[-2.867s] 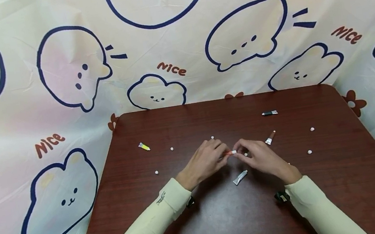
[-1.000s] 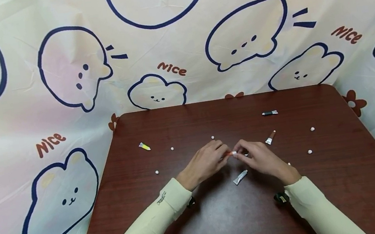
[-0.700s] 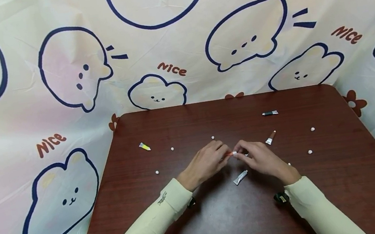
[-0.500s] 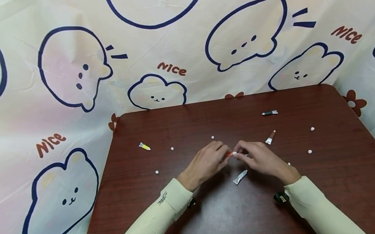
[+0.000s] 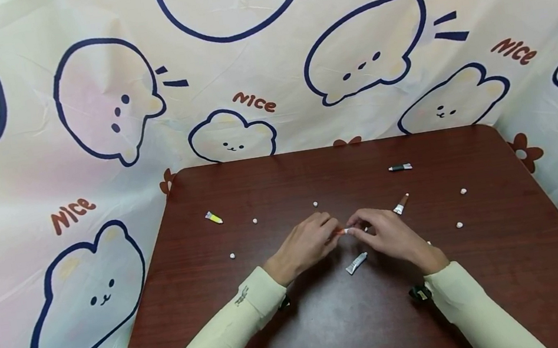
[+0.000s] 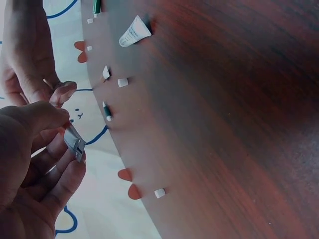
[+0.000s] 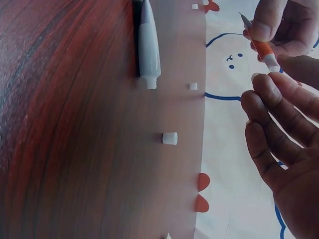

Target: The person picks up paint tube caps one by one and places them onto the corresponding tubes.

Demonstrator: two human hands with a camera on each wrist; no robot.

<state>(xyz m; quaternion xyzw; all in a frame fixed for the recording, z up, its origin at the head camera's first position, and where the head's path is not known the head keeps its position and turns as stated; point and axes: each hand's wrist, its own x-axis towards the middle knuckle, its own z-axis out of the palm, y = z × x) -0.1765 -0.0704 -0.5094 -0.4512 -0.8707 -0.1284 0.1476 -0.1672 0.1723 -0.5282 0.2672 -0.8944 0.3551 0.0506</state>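
Note:
My left hand pinches a small orange paint tube near the middle of the table. The tube's flat silver tail shows between thumb and fingers in the left wrist view. At its other end is a white cap, which thumb and index finger of my right hand pinch. The remaining right fingers are spread loosely below it in the right wrist view. Just in front of the hands lies a white paint tube, its threaded nozzle bare in the right wrist view. A loose white cap lies nearby.
A brown tube lies right of the hands, a dark green tube farther back, and a yellow tube at the left. Several white caps are scattered about, including one cap at left and another cap at right.
Both hands stay together on the orange tube. The tube and its white end have shifted very slightly left and nearer. The things lying on the table have not moved.

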